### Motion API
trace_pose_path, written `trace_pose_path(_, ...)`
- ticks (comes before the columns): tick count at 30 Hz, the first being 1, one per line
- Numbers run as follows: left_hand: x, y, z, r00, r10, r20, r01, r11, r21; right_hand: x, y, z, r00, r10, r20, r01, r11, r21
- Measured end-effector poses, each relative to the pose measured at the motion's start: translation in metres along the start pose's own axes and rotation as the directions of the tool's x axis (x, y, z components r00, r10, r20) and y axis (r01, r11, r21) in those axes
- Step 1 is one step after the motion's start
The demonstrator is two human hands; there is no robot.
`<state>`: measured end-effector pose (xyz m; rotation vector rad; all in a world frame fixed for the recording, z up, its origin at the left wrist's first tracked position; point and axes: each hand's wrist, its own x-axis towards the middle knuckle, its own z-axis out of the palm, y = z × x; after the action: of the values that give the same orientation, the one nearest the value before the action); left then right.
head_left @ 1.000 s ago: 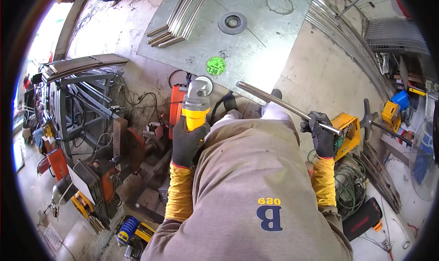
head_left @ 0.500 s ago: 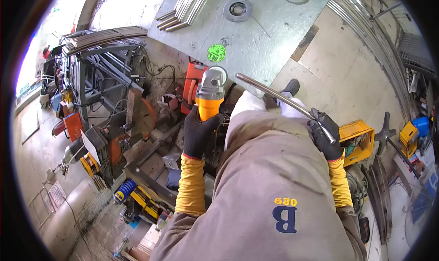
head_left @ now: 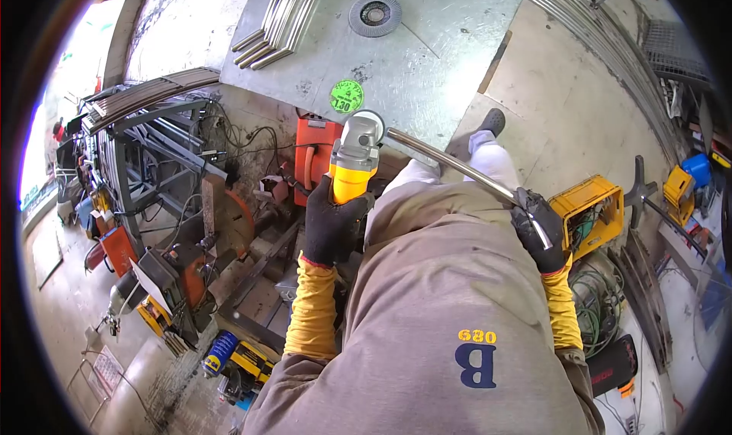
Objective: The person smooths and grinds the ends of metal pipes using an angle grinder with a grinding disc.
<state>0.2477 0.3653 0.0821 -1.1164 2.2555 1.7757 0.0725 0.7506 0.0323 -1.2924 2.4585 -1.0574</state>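
Observation:
My left hand (head_left: 331, 225), in a black glove, is closed round the yellow body of an angle grinder (head_left: 354, 160). The grinder's grey head and round disc point up toward the metal table (head_left: 427, 77). My right hand (head_left: 540, 229), gloved too, grips a shiny metal tube (head_left: 457, 164) near its lower end. The tube slants up to the left, and its far end lies close beside the grinder's disc, at the table's near edge. Whether disc and tube touch, I cannot tell.
Bent metal tubes (head_left: 278, 23), a flap disc (head_left: 375, 15) and a green sticker (head_left: 347, 96) are on the table. An orange-red machine (head_left: 314, 149) stands at its near edge. A yellow crate (head_left: 591, 215) is to the right, a metal frame rack (head_left: 156, 145) to the left.
The view has shifted, so the table appears further left. The tube's far end and the grinder's disc are closer together. Both hands keep their holds.

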Motion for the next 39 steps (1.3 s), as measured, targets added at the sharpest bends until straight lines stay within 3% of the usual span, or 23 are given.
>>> trace_pose_path(2,-0.002,0.017,0.002,0.995,-0.096,-0.019,0.094,0.991,-0.097,0.001,-0.004,0.0,0.991,-0.136,0.005,0.135,0.982,-0.134)
trace_pose_path(3,-0.002,0.017,0.001,0.996,-0.092,-0.022,0.089,0.992,-0.092,-0.007,-0.002,0.006,1.0,0.017,0.025,-0.015,0.996,-0.087)
trace_pose_path(4,-0.001,0.014,0.001,0.997,-0.079,-0.012,0.077,0.993,-0.092,-0.01,0.0,0.01,1.0,0.017,0.018,-0.015,0.996,-0.085)
trace_pose_path(5,-0.002,0.013,0.0,0.997,-0.072,0.002,0.072,0.993,-0.091,-0.016,0.0,0.013,0.99,0.135,0.045,-0.132,0.989,-0.063)
trace_pose_path(7,-0.003,0.013,0.0,0.994,-0.105,0.008,0.105,0.991,-0.081,-0.021,-0.008,0.01,0.926,0.364,0.102,-0.365,0.931,-0.005)
trace_pose_path(8,-0.003,0.014,0.001,0.992,-0.126,0.004,0.126,0.989,-0.077,-0.026,-0.005,0.011,0.925,0.366,0.104,-0.368,0.93,-0.006)
trace_pose_path(11,-0.004,0.013,0.004,0.99,-0.139,-0.017,0.136,0.982,-0.129,-0.027,0.001,0.016,0.94,0.321,0.116,-0.315,0.947,-0.065)
trace_pose_path(14,-0.003,0.01,0.003,0.988,-0.151,-0.008,0.149,0.98,-0.131,-0.02,-0.004,0.01,0.973,0.206,0.1,-0.194,0.973,-0.122)
trace_pose_path(16,-0.003,0.007,0.001,0.989,-0.151,-0.001,0.15,0.982,-0.116,-0.016,-0.005,0.006,0.977,0.105,0.184,-0.058,0.968,-0.244)
trace_pose_path(20,-0.002,0.016,0.002,0.992,-0.123,0.018,0.124,0.987,-0.098,-0.016,0.004,0.008,0.992,0.022,0.127,0.006,0.977,-0.213)
trace_pose_path(22,-0.002,0.014,0.003,0.992,-0.124,0.009,0.125,0.989,-0.084,-0.012,0.003,0.003,0.997,-0.007,0.079,0.015,0.994,-0.106)
trace_pose_path(25,0.0,0.011,0.004,0.992,-0.125,-0.003,0.124,0.99,-0.063,0.0,0.0,-0.002,0.992,-0.113,0.052,0.12,0.982,-0.149)
trace_pose_path(29,-0.002,0.012,0.006,0.991,-0.133,0.017,0.134,0.988,-0.073,0.003,-0.002,-0.005,0.989,-0.14,0.052,0.147,0.976,-0.161)
trace_pose_path(31,-0.002,0.015,0.007,0.992,-0.127,0.008,0.127,0.989,-0.075,0.001,-0.002,-0.006,0.998,0.048,0.051,-0.048,0.999,-0.007)
trace_pose_path(35,0.0,0.014,0.008,0.996,-0.094,0.002,0.093,0.993,-0.077,0.002,-0.005,-0.012,0.991,0.104,0.088,-0.107,0.994,0.026)
trace_pose_path(37,-0.002,0.019,0.009,0.995,-0.098,0.011,0.099,0.991,-0.09,0.003,-0.008,-0.012,0.915,0.386,0.117,-0.403,0.873,0.275)
trace_pose_path(39,-0.002,0.018,0.009,0.994,-0.103,0.024,0.104,0.989,-0.1,0.006,-0.007,-0.014,0.925,0.36,0.117,-0.379,0.892,0.247)
